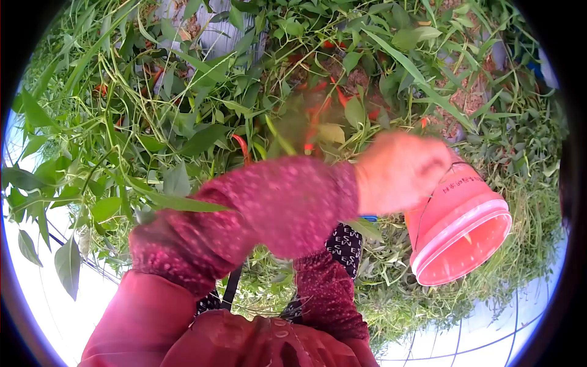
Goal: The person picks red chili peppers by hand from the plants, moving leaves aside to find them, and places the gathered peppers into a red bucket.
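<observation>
**My left hand (400,174) blurs beside a pink plastic bucket (449,196)**

My left arm, in a dark pink sleeve with pale speckles (293,202), reaches across in front of me, and its bare hand is right at the left side of the bucket, near the base. The fingers look curled in, but they are too blurred for me to tell whether they pinch anything or touch the bucket wall. My right hand is hidden behind the left sleeve; only my matching speckled right sleeve (330,293) shows, low and to the left of the bucket, so I cannot tell how those fingers lie.

The bucket has dark printing on its side and a thin wire handle (426,214). Its wide mouth opens toward the bottom of my view, with small pale specks inside.

Slender red chilli peppers (241,147) lie or hang among the leafy green plants (202,137) to the left of the bucket, with more above and to its left, partly blurred. Near them are a long, light green pepper (278,136) and a yellowed leaf (331,133). Farther up and left of the bucket, a greyish-white sheet (223,40) shows between stems.

Below and left of the bucket are my black trousers with white lettering (344,248), a black strap (232,286) and my red jacket (244,342).
</observation>
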Demonstrator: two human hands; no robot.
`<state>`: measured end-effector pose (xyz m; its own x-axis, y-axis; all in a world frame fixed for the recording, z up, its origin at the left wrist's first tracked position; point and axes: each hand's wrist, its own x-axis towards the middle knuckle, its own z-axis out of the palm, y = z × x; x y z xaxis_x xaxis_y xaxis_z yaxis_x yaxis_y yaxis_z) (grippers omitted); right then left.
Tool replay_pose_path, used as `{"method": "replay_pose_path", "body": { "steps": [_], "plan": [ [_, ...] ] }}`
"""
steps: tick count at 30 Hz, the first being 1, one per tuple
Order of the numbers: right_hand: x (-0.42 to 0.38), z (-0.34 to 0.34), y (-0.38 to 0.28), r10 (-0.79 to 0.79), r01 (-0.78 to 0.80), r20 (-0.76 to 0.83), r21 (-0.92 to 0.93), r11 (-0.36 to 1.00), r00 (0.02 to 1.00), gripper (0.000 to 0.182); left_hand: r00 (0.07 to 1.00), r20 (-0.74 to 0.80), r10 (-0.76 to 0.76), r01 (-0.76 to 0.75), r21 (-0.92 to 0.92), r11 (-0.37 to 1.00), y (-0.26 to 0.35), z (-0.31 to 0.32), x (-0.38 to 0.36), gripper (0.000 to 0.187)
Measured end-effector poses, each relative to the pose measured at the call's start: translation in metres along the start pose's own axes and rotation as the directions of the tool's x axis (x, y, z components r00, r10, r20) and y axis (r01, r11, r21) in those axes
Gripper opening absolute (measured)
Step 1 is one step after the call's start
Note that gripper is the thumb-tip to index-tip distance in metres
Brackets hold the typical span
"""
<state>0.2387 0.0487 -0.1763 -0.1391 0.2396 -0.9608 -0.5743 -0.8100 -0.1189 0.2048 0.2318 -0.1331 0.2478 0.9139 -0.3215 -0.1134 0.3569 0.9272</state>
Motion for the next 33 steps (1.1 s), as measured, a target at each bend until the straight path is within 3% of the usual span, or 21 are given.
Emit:
{"method": "replay_pose_path", "body": {
  "steps": [1, 2, 3, 5, 7, 8, 10, 11, 13, 14, 17, 19, 20, 21, 22, 24, 27, 29, 31, 32, 33],
  "plan": [
    [-0.001, 0.001, 0.0, 0.032, -0.032, 0.017, -0.002, 1.0, 0.999, 0.024, 0.974, -0.222, -0.051, 0.046, -0.03, 0.999, -0.034, -0.033, 0.003, 0.007],
    [-0.004, 0.002, 0.001, 0.074, -0.074, 0.045, 0.0, 0.997, 0.996, 0.024, 0.931, -0.31, -0.192, 0.218, 0.05, 0.975, -0.057, -0.073, 0.001, 0.009],
    [-0.008, 0.004, -0.002, 0.108, -0.109, 0.073, 0.007, 0.994, 0.991, 0.023, 0.903, -0.354, -0.243, 0.346, 0.264, 0.9, -0.099, -0.104, -0.005, 0.011],
    [-0.02, 0.0, -0.008, 0.099, -0.099, 0.088, -0.007, 0.995, 0.991, 0.023, 0.963, -0.136, -0.233, 0.266, 0.611, 0.745, -0.134, -0.131, -0.035, 0.015],
    [-0.031, -0.011, -0.005, 0.034, -0.03, 0.085, -0.047, 0.998, 0.996, 0.024, 0.946, 0.16, -0.282, 0.034, 0.816, 0.576, -0.165, -0.131, -0.08, 0.018],
    [-0.035, -0.019, -0.004, 0.0, 0.005, 0.076, -0.065, 0.998, 0.997, 0.025, 0.946, 0.151, -0.286, 0.047, 0.811, 0.584, -0.157, -0.125, -0.094, 0.018],
    [-0.043, -0.034, -0.001, -0.063, 0.068, 0.054, -0.084, 0.994, 0.997, 0.028, 0.808, 0.069, -0.585, 0.175, 0.92, 0.35, -0.137, -0.114, -0.115, 0.02],
    [-0.047, -0.044, 0.002, -0.099, 0.115, 0.13, -0.122, 0.986, 0.987, 0.03, 0.803, 0.069, -0.592, 0.182, 0.918, 0.353, -0.133, -0.111, -0.126, 0.02],
    [-0.056, -0.052, 0.003, -0.168, 0.222, 0.278, -0.175, 0.959, 0.946, 0.035, 0.63, 0.216, -0.746, 0.143, 0.912, 0.385, -0.127, -0.105, -0.141, 0.021],
    [-0.061, -0.055, 0.002, -0.116, 0.142, 0.292, -0.067, 0.988, 0.949, 0.039, 0.629, 0.223, -0.745, 0.146, 0.907, 0.395, -0.126, -0.099, -0.153, 0.021],
    [-0.061, -0.087, 0.004, -0.069, 0.078, 0.272, -0.022, 0.997, 0.96, 0.046, 0.66, 0.264, -0.704, 0.155, 0.868, 0.471, -0.122, -0.092, -0.177, 0.022],
    [-0.063, -0.097, -0.001, 0.011, 0.04, 0.256, -0.193, 0.98, 0.967, 0.048, 0.739, 0.11, -0.665, 0.279, 0.848, 0.45, -0.112, -0.087, -0.181, 0.021],
    [-0.067, -0.089, -0.003, 0.028, 0.025, 0.215, -0.238, 0.971, 0.976, 0.049, 0.794, 0.087, -0.602, 0.274, 0.832, 0.482, -0.109, -0.087, -0.181, 0.021],
    [-0.072, -0.082, -0.006, 0.044, 0.007, 0.174, -0.282, 0.96, 0.984, 0.05, 0.788, 0.092, -0.609, 0.279, 0.828, 0.486, -0.108, -0.085, -0.187, 0.021],
    [-0.076, -0.074, -0.01, 0.064, -0.055, 0.017, -0.329, 0.943, 0.998, 0.051, 0.791, 0.066, -0.608, 0.295, 0.829, 0.475, -0.106, -0.083, -0.193, 0.021],
    [-0.074, -0.074, -0.01, 0.077, -0.124, -0.14, -0.366, 0.922, 0.987, 0.051, 0.794, 0.038, -0.606, 0.313, 0.83, 0.462, -0.099, -0.08, -0.198, 0.021],
    [-0.066, -0.092, -0.006, -0.009, 0.02, 0.034, -0.349, 0.937, 0.999, 0.051, 0.763, 0.006, -0.646, 0.342, 0.845, 0.411, -0.09, -0.08, -0.206, 0.019],
    [-0.063, -0.089, -0.001, -0.029, 0.056, 0.076, -0.392, 0.918, 0.997, 0.06, 0.88, -0.142, -0.454, 0.396, 0.747, 0.534, -0.096, -0.079, -0.219, 0.019],
    [-0.064, -0.076, 0.007, -0.12, 0.15, 0.095, -0.448, 0.881, 0.988, 0.071, 0.89, -0.116, -0.442, 0.375, 0.737, 0.562, -0.097, -0.085, -0.213, 0.022],
    [-0.065, -0.069, 0.007, -0.214, 0.213, 0.054, -0.485, 0.848, 0.975, 0.048, 0.889, -0.092, -0.448, 0.371, 0.719, 0.588, -0.099, -0.087, -0.209, 0.022],
    [-0.065, -0.061, 0.005, -0.234, 0.228, 0.042, -0.441, 0.868, 0.971, 0.04, 0.891, -0.067, -0.45, 0.364, 0.699, 0.616, -0.102, -0.089, -0.205, 0.023]
  ]
}}
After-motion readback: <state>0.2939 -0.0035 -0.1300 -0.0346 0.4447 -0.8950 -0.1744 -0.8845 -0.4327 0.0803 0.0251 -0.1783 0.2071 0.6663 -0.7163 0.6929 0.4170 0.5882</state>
